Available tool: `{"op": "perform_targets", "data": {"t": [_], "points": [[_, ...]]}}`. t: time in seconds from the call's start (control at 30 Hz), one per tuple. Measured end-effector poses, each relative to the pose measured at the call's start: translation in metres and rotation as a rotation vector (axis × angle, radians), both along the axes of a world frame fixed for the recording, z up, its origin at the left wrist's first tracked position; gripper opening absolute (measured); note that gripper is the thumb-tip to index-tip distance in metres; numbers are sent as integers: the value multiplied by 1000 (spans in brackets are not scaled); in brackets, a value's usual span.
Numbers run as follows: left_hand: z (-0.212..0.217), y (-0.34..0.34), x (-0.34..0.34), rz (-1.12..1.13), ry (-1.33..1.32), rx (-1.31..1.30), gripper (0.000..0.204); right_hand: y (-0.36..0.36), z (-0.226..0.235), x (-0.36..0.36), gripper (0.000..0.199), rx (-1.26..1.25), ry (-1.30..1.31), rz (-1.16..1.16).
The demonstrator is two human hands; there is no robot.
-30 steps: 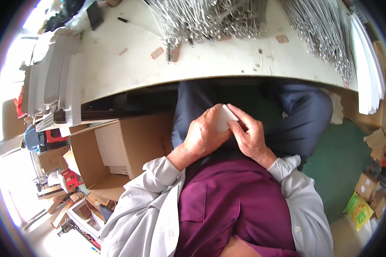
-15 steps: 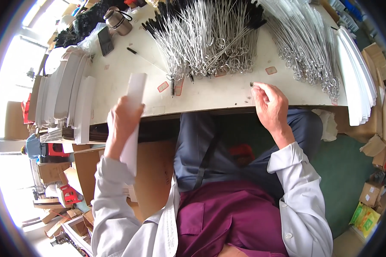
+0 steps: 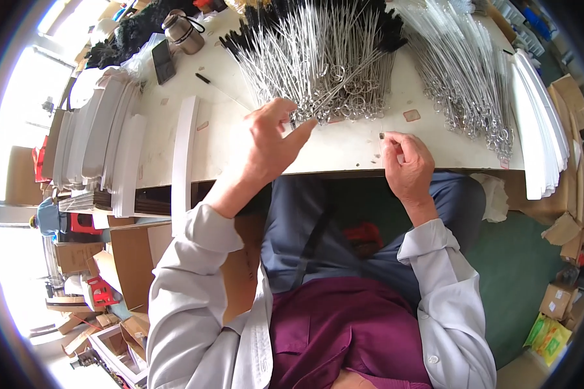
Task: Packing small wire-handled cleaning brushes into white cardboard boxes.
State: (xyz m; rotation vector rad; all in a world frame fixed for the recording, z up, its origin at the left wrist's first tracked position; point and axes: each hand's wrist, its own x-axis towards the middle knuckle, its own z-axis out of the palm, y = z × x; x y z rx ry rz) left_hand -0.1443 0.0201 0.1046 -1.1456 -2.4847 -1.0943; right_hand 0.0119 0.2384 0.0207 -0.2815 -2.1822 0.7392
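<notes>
My left hand point(image 3: 272, 139) is raised over the table's front, thumb and fingers apart, with nothing held. It is close to the looped wire ends of a big pile of thin wire brushes point(image 3: 324, 71) with black bristles. Left of that hand, a long narrow white strip point(image 3: 185, 149), like a flat sleeve or box, lies on the table and sticks out past its front edge. My right hand point(image 3: 410, 165) rests at the front edge with fingers curled and pinched together. At its fingertips is a small dark speck; whether it is held or on the table, I cannot tell.
A second heap of wire pieces point(image 3: 461, 84) in clear wrapping lies right, beside stacked white strips point(image 3: 538, 129). More white strips point(image 3: 100, 133) stand at left. A phone point(image 3: 163, 62), a steel flask point(image 3: 183, 32) and a single brush point(image 3: 203, 78) are at the back left.
My left hand has let go of the white strip, which now lies at the table's front edge. That hand has moved right toward the brush pile. My right hand has stayed nearly in place.
</notes>
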Motion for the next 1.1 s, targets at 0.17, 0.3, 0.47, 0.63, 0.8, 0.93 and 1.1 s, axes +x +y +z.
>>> {"op": "perform_targets", "data": {"t": [0.17,0.3,0.47,0.63,0.8,0.93,1.1], "points": [[-18,19,-3,35,-151,-142,34,-1,0,1,8,-39,2,21],[-16,23,2,5,-233,-88,30,1,-1,2,8,10,20,3],[-23,27,0,-205,-262,-57,24,1,2,3,10,-27,-16,5],[-16,25,23,-195,-388,-101,31,-10,9,4,31,-680,-33,160],[-14,28,60,-293,-472,-87,26,-19,39,-14,42,-1403,-88,381],[-18,20,81,-334,-569,-6,16,-20,38,-18,36,-1636,-63,480],[-9,11,100,-306,-848,162,12,-33,44,-5,30,-1625,62,405]]}}
